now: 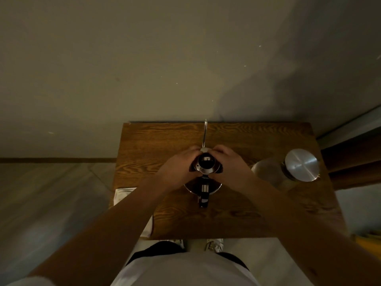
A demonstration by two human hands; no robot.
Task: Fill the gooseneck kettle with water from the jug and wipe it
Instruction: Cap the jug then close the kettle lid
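Note:
The steel gooseneck kettle (203, 187) stands in the middle of the wooden table (165, 137). Its thin spout (204, 133) points away from me and its dark handle points toward me. My left hand (179, 164) and my right hand (231, 164) are wrapped around the kettle's top from either side, fingers curled against the rim. In the dim light I cannot tell whether the lid is on. The glass jug (268, 172) with a round metal lid (302, 165) lies tilted at the table's right side, apart from both hands.
A white cloth (123, 195) lies at the table's left front edge, partly under my left forearm. The table's far edge touches a plain wall. A dark wooden frame stands to the right. My shoes show below the front edge.

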